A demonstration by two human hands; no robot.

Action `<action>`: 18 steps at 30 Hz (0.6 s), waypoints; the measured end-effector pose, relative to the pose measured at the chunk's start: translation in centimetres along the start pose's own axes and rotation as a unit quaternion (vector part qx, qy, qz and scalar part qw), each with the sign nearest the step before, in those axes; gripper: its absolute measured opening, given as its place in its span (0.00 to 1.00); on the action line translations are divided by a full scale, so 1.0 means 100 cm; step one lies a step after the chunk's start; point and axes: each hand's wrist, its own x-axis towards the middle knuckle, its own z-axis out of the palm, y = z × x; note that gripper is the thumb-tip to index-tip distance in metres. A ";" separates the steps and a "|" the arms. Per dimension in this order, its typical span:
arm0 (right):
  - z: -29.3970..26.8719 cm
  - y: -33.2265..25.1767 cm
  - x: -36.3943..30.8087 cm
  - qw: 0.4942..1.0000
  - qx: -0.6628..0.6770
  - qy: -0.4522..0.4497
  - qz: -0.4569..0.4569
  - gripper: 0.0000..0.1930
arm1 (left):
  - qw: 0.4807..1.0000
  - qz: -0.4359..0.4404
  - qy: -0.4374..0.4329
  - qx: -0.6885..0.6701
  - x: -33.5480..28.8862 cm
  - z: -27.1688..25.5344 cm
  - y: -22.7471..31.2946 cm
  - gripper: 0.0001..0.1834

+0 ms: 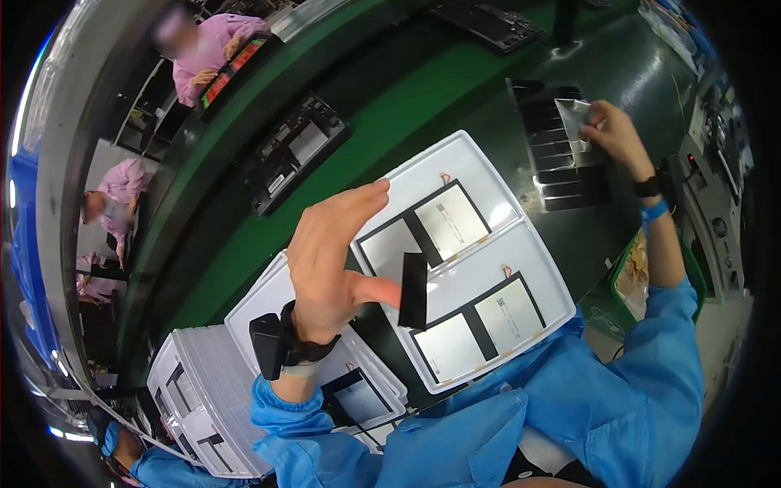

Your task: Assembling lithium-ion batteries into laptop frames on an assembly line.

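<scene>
My left hand (329, 244) is over the left part of a white tray, its fingers stretched out. A black strip (413, 302) hangs at its thumb tip, seemingly stuck there, above the tray. Off to the right, my right hand (617, 134) pinches a shiny, translucent film (573, 119) by its edge. Beneath that film, a sheet of black strips (553, 150) lies on the dark green table. In the white tray (468, 140) rest two flat battery packs, the upper one (450, 224) and the lower one (508, 313), each with silvery cells, black borders and small wires.
Stacked white trays (215, 350) stand at the lower left, and another battery pack (362, 398) shows near my left forearm. Opened laptop-like housings (297, 154) lie on the green conveyor belt (382, 106). A green bin (634, 272) and grey equipment (720, 203) are at right. Pink-clothed co-workers sit across.
</scene>
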 end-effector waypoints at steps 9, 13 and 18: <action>0.010 -0.223 -0.071 0.806 0.407 -0.414 -0.115 0.16 | 0.995 0.086 -0.050 -0.005 0.008 0.024 -0.003 0.48; 0.037 -0.238 -0.077 0.738 0.451 -0.497 -0.071 0.11 | 0.995 0.067 -0.075 -0.026 -0.001 0.033 -0.010 0.45; 0.051 -0.228 -0.059 0.808 0.434 -0.398 0.003 0.06 | 0.992 -0.034 -0.123 0.002 -0.045 0.041 -0.026 0.32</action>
